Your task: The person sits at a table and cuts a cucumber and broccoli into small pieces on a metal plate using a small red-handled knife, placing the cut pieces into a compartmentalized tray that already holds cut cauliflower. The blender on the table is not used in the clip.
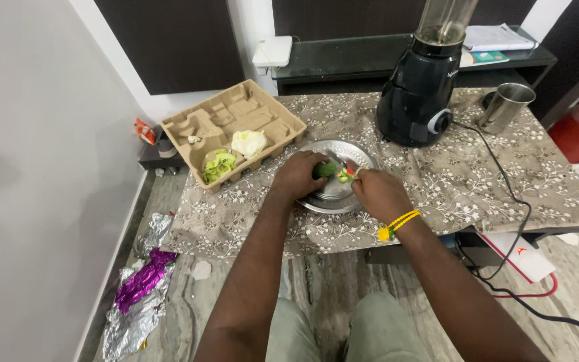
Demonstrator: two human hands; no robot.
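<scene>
A plain grey wall (28, 167) ran down the left side, meeting a floor (323, 281) of grey veined stone tiles. Crumpled silver and purple foil (139, 288) lay on the floor near the wall. The counter (477, 181) was covered by a taupe cloth with a white floral pattern. Behind it stood a low dark shelf (363, 57) with a glossy top, carrying a white box (273, 50) and some papers (494, 37). Dark panels (169, 40) lined the back wall between white strips. A black cable (510, 208) trailed off the counter to the floor. Light was even and soft.
</scene>
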